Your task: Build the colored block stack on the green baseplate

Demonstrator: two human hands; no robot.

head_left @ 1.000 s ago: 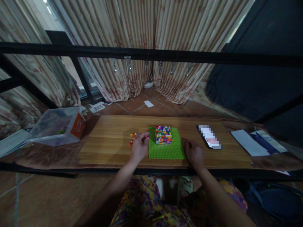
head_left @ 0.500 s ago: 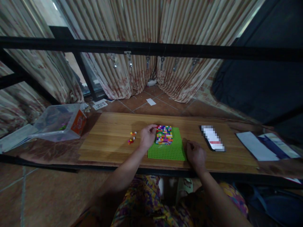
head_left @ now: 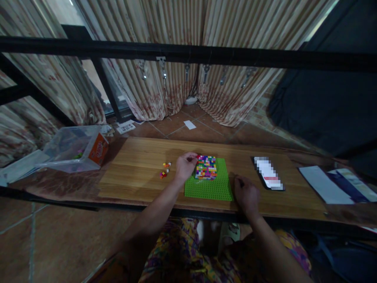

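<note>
A block built of many-coloured toy bricks (head_left: 206, 168) stands on the far left part of a green studded baseplate (head_left: 210, 190). My left hand (head_left: 186, 167) is at the block's far left corner, thumb and fingers pinched on a small red brick (head_left: 199, 157). Whether that brick is pressed onto the block or only beside it, I cannot tell. My right hand (head_left: 246, 195) rests on the table by the baseplate's right edge, its fingers curled in and no object showing in them. Several loose bricks (head_left: 163, 174) lie to the left of my left hand.
The wooden tabletop (head_left: 132, 169) carries a phone (head_left: 268, 173) on the right. A clear plastic box (head_left: 73, 151) with an orange label stands off its left end. Papers (head_left: 325, 184) lie off the right end. A black metal bar (head_left: 182, 51) crosses beyond the table.
The view has shifted slightly. My left hand stays at the block's far left corner, fingers pinched, and my right hand stays curled beside the baseplate. The bricks show no clear change.
</note>
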